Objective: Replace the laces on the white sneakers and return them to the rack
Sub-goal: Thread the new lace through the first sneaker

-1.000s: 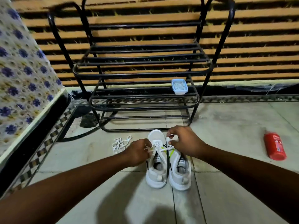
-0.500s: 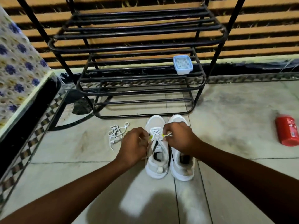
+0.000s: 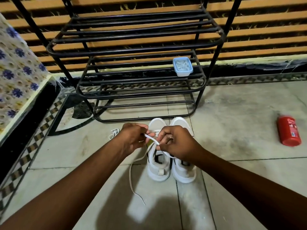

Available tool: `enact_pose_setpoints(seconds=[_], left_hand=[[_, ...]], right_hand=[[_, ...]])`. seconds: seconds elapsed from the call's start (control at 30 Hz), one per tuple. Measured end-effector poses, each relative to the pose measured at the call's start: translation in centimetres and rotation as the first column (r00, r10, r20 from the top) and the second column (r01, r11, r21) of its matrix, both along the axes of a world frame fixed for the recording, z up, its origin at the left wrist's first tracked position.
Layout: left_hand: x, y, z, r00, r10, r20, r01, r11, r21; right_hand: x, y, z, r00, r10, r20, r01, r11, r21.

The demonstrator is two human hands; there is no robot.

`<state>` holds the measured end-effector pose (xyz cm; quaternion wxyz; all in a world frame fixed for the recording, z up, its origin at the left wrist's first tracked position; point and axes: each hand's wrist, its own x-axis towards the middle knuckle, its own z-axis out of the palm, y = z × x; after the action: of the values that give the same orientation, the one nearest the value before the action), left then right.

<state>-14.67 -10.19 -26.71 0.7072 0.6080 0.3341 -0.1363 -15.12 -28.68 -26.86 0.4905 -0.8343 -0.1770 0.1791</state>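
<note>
1. One black tubular metal shoe rack (image 3: 132, 50), three tiers showing, stands on the tiled floor (image 3: 232, 113) against a slatted wall.
2. Two white sneakers, left sneaker (image 3: 157, 171) and right sneaker (image 3: 182, 173), sit side by side on the floor just before the rack, toes towards it.
3. Two hands: left hand (image 3: 132, 138) and right hand (image 3: 176, 143) each pinch one flat white lace (image 3: 150, 137) over the left sneaker, hiding its eyelets. One end trails on the floor.
4. One red cylindrical bottle (image 3: 289, 131) lies well to the right.
5. One pale blue plastic container (image 3: 182, 66) sits on the rack's middle tier.
6. One loose white lace bundle (image 3: 113, 132) lies partly behind the left hand.
</note>
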Motion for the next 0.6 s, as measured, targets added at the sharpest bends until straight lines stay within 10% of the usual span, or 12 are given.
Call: enact_pose_setpoints(seconds=[0.13,0.27,0.43,0.6], left_hand=[[-0.7,2.3,-1.3,0.993,-0.058,0.102,0.031,0.968,0.249],[-1.7,4.6,-3.0,0.907,-0.359,0.219,0.081,0.661,0.746],[-2.3,6.4,-3.4,0.888,-0.430,0.163,0.120,0.558,0.821],[-3.0,6.5,-4.1,0.895,-0.416,0.161,0.128,0.584,0.801]], right_hand=[[0.3,0.7,-2.6,0.998,0.021,0.057,-0.008,0.978,-0.208],[0.4,2.2,-3.6,0.978,0.092,0.185,0.000,0.895,-0.447],[0.2,4.2,-4.1,0.917,0.308,0.255,-0.054,0.726,-0.686],[0.3,5.2,-5.6,0.952,0.195,0.238,-0.019,0.809,-0.587]])
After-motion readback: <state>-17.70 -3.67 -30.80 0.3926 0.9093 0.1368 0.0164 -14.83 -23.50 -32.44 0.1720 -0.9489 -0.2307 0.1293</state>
